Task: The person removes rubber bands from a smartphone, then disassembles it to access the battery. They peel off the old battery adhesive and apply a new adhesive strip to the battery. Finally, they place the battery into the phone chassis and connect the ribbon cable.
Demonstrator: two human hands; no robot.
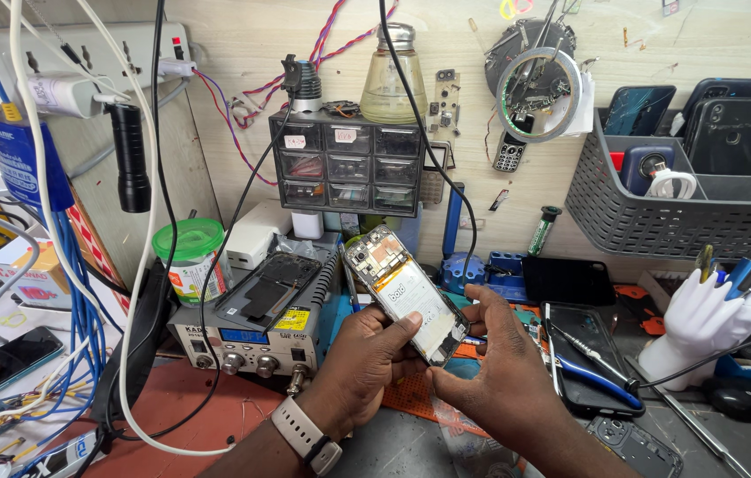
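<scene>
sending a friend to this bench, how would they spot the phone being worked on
Start at the small grey drawer cabinet against the back wall and look straight down to the two hands in front of it. The left hand and right hand hold an opened phone, tilted; unlike the other phones nearby, its back is off, showing the battery.

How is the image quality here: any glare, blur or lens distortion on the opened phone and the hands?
Head view: even, bright light with soft shadows; the opened phone is sharp, with mild glare on its pale battery. The left hand and right hand show no motion blur. Wide-angle distortion bends the white cables at the left edge.
</scene>
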